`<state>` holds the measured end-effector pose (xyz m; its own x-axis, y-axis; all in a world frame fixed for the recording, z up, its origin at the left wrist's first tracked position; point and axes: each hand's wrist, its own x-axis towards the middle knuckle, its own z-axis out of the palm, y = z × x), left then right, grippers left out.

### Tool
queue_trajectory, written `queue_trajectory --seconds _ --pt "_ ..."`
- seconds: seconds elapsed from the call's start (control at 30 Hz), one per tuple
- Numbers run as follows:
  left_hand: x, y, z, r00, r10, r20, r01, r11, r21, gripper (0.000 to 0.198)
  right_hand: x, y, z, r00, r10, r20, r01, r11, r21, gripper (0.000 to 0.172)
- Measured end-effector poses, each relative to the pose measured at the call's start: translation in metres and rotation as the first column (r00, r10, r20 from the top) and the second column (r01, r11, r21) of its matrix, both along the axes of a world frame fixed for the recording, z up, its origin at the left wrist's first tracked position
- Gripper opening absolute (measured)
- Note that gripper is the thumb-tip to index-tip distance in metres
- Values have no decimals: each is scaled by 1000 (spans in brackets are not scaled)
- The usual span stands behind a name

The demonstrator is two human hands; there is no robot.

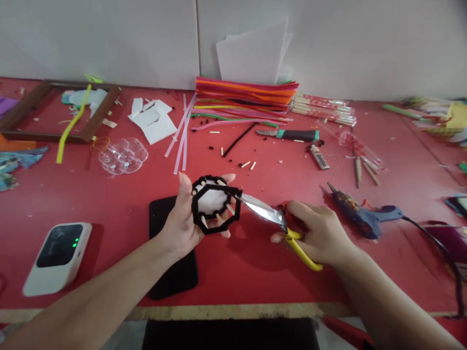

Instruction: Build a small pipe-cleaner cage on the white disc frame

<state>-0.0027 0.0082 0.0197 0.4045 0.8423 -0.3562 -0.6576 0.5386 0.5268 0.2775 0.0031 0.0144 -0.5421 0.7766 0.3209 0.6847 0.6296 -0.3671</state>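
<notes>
My left hand (pixel 182 221) is closed around a small black fuzzy octagonal frame (pixel 237 212), which has pale short sticks between its two rings and a white base. In my right hand (pixel 317 228) is a pair of scissors (pixel 262 210) with yellow handles, its fingers wrapped round them. The scissors' blades point left, and their tips meet the frame's upper right corner, where a black end sticks out. Whether the blades are fully closed on that end cannot be made out.
Beneath my left hand lies a black phone (pixel 175 277). A white device (pixel 58 257) is at the left, a glue gun (pixel 359 214) with a cable at the right. Farther back are a utility knife (pixel 295 135), pipe cleaners (pixel 248 95), a lighter (pixel 318 157) and a wooden frame (pixel 47 135).
</notes>
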Motion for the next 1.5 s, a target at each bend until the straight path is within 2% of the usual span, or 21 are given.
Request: queue_trajectory --seconds 0.17,0.33,0.6,0.77,0.97,1.13,1.27,1.5 --pt "1 -1 6 999 25 -37 -26 999 -28 84 -1 -1 1 999 -29 18 29 1000 1 48" --pt "-1 -4 7 998 62 -13 -60 995 84 66 -3 -3 1 999 -35 5 35 999 14 49" --pt "-4 -8 6 994 69 81 -82 982 170 36 -3 -3 0 998 -65 -18 65 998 10 51" --pt "-1 -6 4 996 17 92 -36 978 206 39 -3 -4 1 997 -73 -3 73 997 -6 51" --pt "1 -6 0 991 108 82 -121 978 169 37 -4 -2 -1 997 -71 -2 71 996 61 51" --pt "0 -7 -4 999 -42 33 33 973 227 27 -2 2 -4 994 -111 3 110 991 82 49" --pt "-1 -8 -8 982 -177 67 163 970 180 17 -2 1 -4 994 -109 -28 111 991 70 47" --pt "-2 -9 -7 946 -255 201 237 965 113 24 -4 0 -5 997 -78 -28 79 996 40 42"
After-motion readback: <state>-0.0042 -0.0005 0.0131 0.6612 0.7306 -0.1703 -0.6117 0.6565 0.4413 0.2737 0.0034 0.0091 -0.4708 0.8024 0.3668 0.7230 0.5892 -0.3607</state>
